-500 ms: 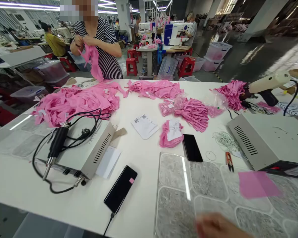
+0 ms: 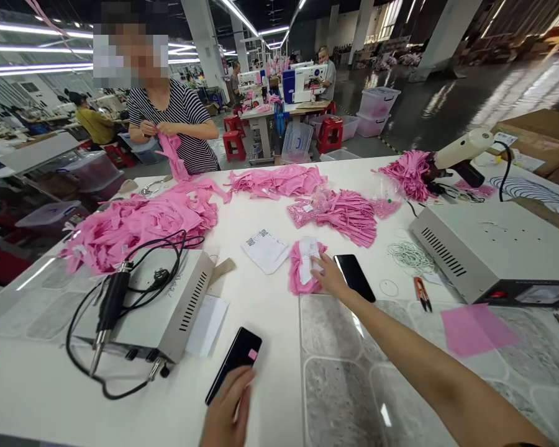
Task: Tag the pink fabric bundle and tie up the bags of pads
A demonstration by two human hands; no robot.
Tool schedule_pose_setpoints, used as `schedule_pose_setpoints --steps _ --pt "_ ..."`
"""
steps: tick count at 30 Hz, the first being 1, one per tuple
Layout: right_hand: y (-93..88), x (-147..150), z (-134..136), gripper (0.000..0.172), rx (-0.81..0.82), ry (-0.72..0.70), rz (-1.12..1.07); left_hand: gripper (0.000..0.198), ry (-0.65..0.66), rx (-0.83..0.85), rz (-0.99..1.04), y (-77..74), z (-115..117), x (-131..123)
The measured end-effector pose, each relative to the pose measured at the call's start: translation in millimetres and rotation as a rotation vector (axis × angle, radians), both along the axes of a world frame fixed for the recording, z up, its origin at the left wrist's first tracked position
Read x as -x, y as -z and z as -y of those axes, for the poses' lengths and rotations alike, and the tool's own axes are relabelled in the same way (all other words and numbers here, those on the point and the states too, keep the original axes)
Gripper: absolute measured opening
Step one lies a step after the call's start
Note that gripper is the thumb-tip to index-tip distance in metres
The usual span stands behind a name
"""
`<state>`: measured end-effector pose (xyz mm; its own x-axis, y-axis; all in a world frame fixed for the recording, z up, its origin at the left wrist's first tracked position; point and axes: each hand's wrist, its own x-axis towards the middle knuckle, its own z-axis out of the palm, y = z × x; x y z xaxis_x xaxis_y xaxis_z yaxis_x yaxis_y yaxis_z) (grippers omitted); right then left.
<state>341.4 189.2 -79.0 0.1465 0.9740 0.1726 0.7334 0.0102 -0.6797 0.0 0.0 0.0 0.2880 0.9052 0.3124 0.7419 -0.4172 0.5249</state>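
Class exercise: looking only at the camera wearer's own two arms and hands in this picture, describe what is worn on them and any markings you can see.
Both are bare. The right hand leads into a long forearm with no sleeve, watch or bracelet visible up to the picture's edge. The left hand shows only its fingers and back at the bottom edge: no glove, no ring that can be made out, and no markings. Its wrist is cut off.

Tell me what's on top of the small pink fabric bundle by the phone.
A white paper slip lies on the pink bundle; the right hand touches it. Whatever is under the slip is covered.
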Motion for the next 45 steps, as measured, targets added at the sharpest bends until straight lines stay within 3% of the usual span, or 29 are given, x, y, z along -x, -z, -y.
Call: schedule_pose_setpoints --steps 3,6,10,13,15,19,27,32,35,40,42,45 --pt "1.8 8 22 0.045 -0.02 -0.062 0.051 0.027 0.156 0.007 -0.022 3.0 -45 -48" --pt "-4.3 2 27 0.051 -0.066 -0.099 0.081 0.031 0.203 0.025 -0.074 4.3 -87 -95" --pt "-6.1 -9 3 0.049 -0.141 -0.15 0.098 0.038 0.204 0.027 -0.084 14.0 -150 -155" --pt "6.8 -9 -15 0.053 -0.143 -0.244 0.124 0.048 0.229 0.104 -0.134 29.0 -190 -188" --pt "18.1 -7 -19 0.057 -0.126 -0.306 0.141 0.052 0.246 0.191 -0.186 41.1 -205 -198" --pt "28.0 -8 -14 0.068 -0.086 -0.361 0.163 0.053 0.268 0.271 -0.19 61.3 -210 -192" --pt "19.5 -12 -9 0.075 -0.077 -0.405 0.199 0.053 0.266 0.252 -0.128 80.4 -211 -181" --pt "18.6 -13 -7 0.075 -0.038 -0.423 0.196 0.051 0.234 0.246 -0.158 78.0 -211 -182" --pt "4.9 -17 -8 0.069 0.006 -0.457 0.17 0.053 0.231 0.234 -0.19 70.6 -208 -182" --pt "-21.5 -8 -19 0.058 -0.115 -0.252 0.149 0.066 0.247 0.259 -0.213 64.6 -206 -185" --pt "-15.7 0 -24 0.056 -0.098 -0.274 0.182 0.073 0.241 0.272 -0.222 66.3 -206 -186" --pt "7.7 4 -27 0.053 0.004 -0.343 0.179 0.078 0.24 0.296 -0.241 68.8 -206 -187"
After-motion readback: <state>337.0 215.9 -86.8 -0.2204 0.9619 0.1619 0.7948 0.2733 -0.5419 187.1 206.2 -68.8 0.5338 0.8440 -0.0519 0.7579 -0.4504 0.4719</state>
